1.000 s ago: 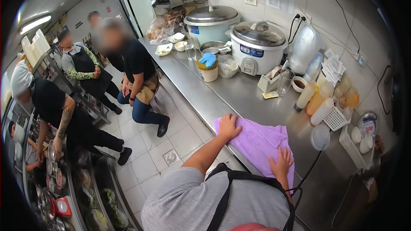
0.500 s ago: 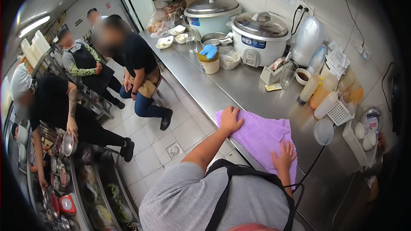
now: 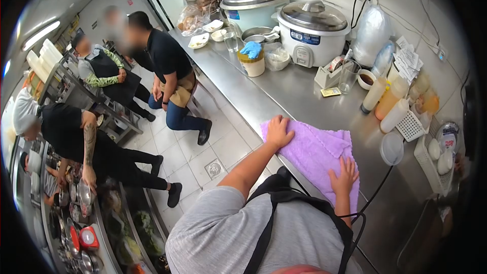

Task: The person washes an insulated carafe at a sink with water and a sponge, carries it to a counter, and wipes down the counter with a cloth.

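Observation:
A purple towel (image 3: 317, 147) lies spread along the front edge of the steel counter, partly folded over itself. My left hand (image 3: 278, 132) rests on its left end, with the palm down and the thumb apart from the fingers. On the towel's right part lies my right hand (image 3: 345, 176), flat with the fingers spread. Neither hand grips the cloth. A black cable (image 3: 374, 190) runs past my right wrist, and a clear round plastic lid or container (image 3: 391, 148) sits to the right of the towel.
Behind the towel stand a white rice cooker (image 3: 313, 33), a tub with a blue glove (image 3: 251, 61), a tape dispenser (image 3: 329, 75) and squeeze bottles (image 3: 393, 115). A white basket (image 3: 431, 160) is at right. Several people are at left; one (image 3: 66, 129) leans over food containers.
Both hands stay on the towel, almost unmoved. The view has shifted slightly. At left, the person at the food containers has moved an arm and a metal bowl lower.

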`<state>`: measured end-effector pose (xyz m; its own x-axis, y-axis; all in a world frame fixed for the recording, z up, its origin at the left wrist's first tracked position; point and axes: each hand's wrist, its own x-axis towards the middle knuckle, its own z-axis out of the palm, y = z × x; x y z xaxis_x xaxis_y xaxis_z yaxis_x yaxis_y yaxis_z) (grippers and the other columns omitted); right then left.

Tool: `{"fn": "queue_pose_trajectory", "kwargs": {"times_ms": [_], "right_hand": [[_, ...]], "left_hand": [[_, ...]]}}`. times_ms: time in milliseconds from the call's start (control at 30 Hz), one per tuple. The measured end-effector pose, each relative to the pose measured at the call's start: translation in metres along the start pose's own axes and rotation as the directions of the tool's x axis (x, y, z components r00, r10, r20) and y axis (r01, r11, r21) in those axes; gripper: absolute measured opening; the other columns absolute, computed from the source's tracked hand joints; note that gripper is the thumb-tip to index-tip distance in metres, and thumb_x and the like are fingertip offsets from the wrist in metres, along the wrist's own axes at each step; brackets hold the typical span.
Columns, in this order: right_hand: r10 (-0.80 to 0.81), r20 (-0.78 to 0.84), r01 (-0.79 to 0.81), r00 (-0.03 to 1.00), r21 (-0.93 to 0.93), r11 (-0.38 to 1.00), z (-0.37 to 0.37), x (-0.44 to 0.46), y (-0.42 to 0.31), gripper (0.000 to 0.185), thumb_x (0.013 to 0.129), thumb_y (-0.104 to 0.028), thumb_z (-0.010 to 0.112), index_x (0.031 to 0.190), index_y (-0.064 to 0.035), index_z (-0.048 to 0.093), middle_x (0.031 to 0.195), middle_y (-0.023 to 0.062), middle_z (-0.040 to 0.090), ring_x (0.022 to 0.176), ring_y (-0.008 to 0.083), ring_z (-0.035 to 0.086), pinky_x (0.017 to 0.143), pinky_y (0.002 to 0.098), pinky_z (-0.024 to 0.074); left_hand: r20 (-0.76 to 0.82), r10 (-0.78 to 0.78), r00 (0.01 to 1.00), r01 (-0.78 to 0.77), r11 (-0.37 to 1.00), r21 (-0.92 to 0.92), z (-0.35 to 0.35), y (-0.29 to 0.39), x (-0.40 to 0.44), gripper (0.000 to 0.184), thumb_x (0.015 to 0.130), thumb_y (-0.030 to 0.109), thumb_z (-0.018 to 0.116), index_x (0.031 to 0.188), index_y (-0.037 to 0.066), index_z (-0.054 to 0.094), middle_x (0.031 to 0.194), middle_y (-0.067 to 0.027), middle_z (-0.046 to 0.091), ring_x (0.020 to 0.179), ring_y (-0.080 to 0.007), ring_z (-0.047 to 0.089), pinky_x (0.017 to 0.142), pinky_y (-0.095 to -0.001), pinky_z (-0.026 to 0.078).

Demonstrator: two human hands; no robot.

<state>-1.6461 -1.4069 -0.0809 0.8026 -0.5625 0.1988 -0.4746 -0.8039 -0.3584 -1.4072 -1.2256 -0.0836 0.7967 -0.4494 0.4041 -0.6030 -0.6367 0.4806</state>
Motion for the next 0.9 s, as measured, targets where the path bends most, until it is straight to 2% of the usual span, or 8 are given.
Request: {"fn": "queue_pose_trajectory", "kwargs": {"times_ms": [533, 900], "right_hand": [[-0.020, 0.019, 0.021, 1.000, -0.054, 0.998, 0.003, 0.000, 0.001, 0.063, 0.067, -0.036, 0.060, 0.123, -0.0149, 0.042, 0.131, 0.0127, 0.034, 0.124, 0.0304, 0.025, 0.097, 0.0555, 0.0136], [-0.024, 0.009, 0.024, 1.000, -0.011, 1.000, 0.002, -0.001, 0.002, 0.062, 0.067, -0.035, 0.059, 0.123, -0.0142, 0.042, 0.131, 0.0125, 0.035, 0.124, 0.0307, 0.026, 0.096, 0.0563, 0.0136]], "left_hand": [[-0.030, -0.034, 0.999, 0.034, 0.999, -0.017, -0.005, 0.001, -0.001, 0.048, 0.063, 0.030, 0.059, 0.105, 0.007, 0.051, 0.110, -0.0187, 0.043, 0.105, -0.0333, 0.040, 0.089, -0.0414, 0.033], [-0.002, -0.040, 0.999, 0.040, 0.999, 0.032, -0.002, 0.002, 0.001, 0.048, 0.064, 0.029, 0.059, 0.106, 0.007, 0.052, 0.110, -0.0183, 0.044, 0.106, -0.0333, 0.039, 0.090, -0.0413, 0.032]]}}
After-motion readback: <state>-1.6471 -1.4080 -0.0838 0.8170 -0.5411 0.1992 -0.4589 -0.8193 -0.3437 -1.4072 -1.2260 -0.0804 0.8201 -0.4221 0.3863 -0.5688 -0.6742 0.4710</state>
